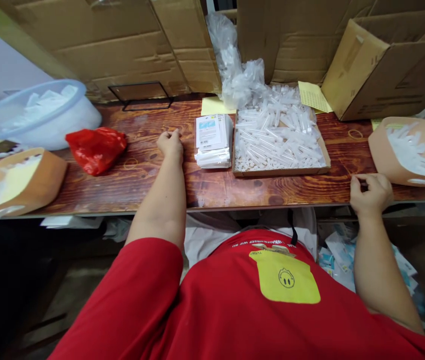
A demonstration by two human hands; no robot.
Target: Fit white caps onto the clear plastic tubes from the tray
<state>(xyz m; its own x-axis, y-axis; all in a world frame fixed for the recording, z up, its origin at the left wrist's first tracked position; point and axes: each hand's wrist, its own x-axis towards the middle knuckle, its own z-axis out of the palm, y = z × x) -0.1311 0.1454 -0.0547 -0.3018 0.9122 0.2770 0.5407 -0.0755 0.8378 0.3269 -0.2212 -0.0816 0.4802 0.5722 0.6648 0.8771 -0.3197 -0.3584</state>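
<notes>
My left hand (171, 145) rests on the brown wooden table with its fingers curled in; whatever they may hold is hidden. Just to its right stands a stack of printed white packets (210, 134). Near the table's front edge on the right, my right hand (372, 193) is closed, thumb and forefinger pinched together. Anything between those fingertips is too small to make out. Beside this hand is a peach-coloured bin (388, 165) of white plastic strips (417, 147). Between my hands sits a shallow cardboard tray (283, 173) heaped with clear plastic tubes (276, 135).
A crumpled red plastic bag (95, 150), a pale blue basin (80, 117) and another orange bin (49, 180) are at the left. A black wire stand (140, 95) is behind. Clear plastic bags (235, 65) and an open carton (381, 75) line the back. Rubber bands (355, 134) lie about.
</notes>
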